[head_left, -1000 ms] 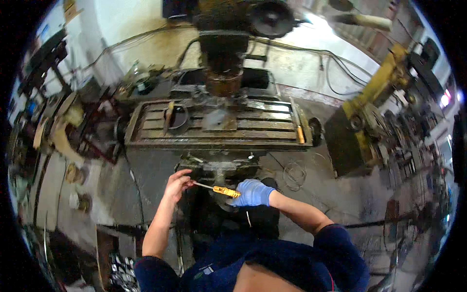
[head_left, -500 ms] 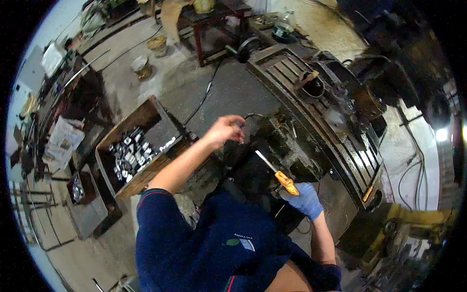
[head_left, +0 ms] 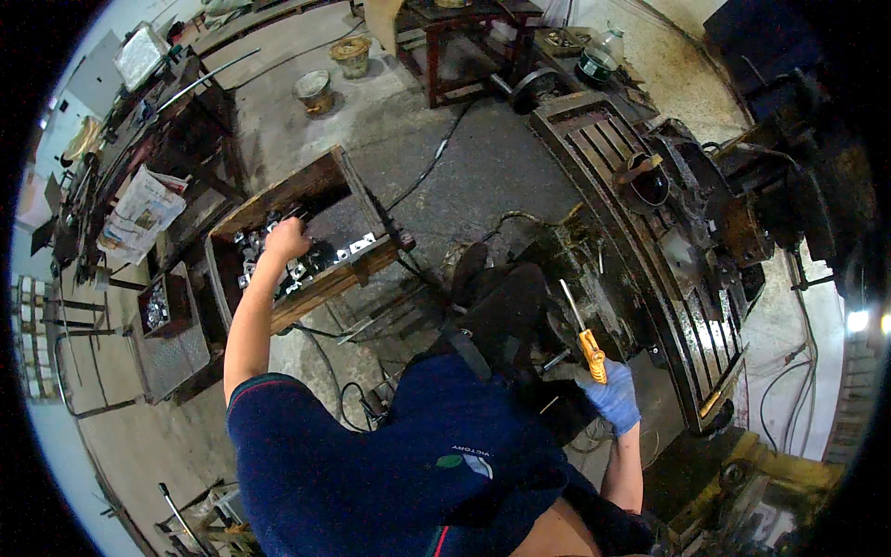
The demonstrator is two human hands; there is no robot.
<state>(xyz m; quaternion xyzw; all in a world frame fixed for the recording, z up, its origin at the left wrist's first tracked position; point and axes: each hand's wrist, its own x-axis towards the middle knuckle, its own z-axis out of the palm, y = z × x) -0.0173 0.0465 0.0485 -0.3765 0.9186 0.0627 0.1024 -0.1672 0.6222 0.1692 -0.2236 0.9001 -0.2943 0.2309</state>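
One bare left hand point(head_left: 289, 240) is reaching into a box point(head_left: 329, 286) left of centre, its walls likely corralling metal bits point(head_left: 355, 248); whether it's gripping any, I can't tell. Lower right, the gloved right hand point(head_left: 614, 399) is gripping a tool point(head_left: 583, 332) by its handle point(head_left: 592, 356), apparently leaving the shaft point(head_left: 569, 302) free.

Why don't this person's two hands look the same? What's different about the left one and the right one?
The left hand is bare, but the right hand wears a blue glove.
The left hand reaches out into a wooden box of metal pieces, while the right hand grips a yellow-handled tool.
Both hands are alike in one way: their forearms are bare.
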